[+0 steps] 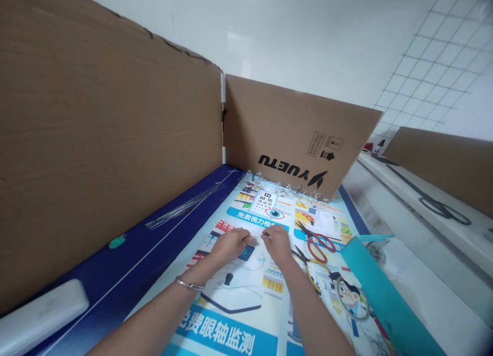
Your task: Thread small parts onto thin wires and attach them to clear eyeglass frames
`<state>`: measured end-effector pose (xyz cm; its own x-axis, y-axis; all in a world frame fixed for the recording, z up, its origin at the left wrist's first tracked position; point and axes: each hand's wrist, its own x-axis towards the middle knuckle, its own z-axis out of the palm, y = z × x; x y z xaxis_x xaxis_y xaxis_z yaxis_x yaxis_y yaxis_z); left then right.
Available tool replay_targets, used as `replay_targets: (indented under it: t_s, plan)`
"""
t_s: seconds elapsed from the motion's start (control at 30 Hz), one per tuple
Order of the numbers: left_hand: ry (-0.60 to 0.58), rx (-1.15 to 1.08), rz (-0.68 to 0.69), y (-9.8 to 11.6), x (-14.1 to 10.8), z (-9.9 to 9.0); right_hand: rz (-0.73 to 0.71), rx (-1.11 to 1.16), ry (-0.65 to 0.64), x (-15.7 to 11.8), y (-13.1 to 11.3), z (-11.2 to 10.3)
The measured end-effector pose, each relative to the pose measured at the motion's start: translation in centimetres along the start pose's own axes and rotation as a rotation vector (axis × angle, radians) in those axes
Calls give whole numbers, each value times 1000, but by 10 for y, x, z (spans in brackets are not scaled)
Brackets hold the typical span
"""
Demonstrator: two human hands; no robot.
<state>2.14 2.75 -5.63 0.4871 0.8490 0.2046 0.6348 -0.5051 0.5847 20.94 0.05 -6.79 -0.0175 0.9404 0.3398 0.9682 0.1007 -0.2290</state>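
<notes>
The cardboard panel (292,135) at the back carries "YUETU" in black, upside down, beside an arrow and small boxed print too fine to read. On the printed poster (246,281), "免费视力检" stands over white-on-blue "费眼轴监测" nearer (an eye chart and a blue eye sit above the first). Over the poster, the left hand (234,243) and right hand (276,242) are nearly closed, fingertips pinching what seems one thin pale strand (256,235) between them; it is too fine to name surely. Bare poster lies ahead of both hands, up to tangled silvery scraps (285,187) along the panel's foot. To the right, room is tighter: red-handled scissors (319,245) and yellow-handled pliers (311,268) lie near the right hand, with a teal strip (385,294) beyond. Leftward, the poster's edge meets a dark blue surface (154,253).
</notes>
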Motion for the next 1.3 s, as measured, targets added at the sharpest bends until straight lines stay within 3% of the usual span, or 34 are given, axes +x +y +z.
replay_targets:
  t_s: [0.2, 0.33, 0.73, 1.13, 1.3]
  plan:
    - [147, 78, -66, -9, 3, -7, 57, -56, 7, 0, 2, -2]
    - [176, 121, -83, -21, 4, -7, 82, -71, 1, 0, 5, 3]
    - [129, 229, -72, -34, 12, -6, 74, -141, -3, 3, -1, 5]
    - [22, 417, 47, -33, 43, -13, 41, -130, 11, 27, -5, 16]
    - [-22, 456, 97, -41, 38, -28, 22, -110, 6, 27, -1, 17]
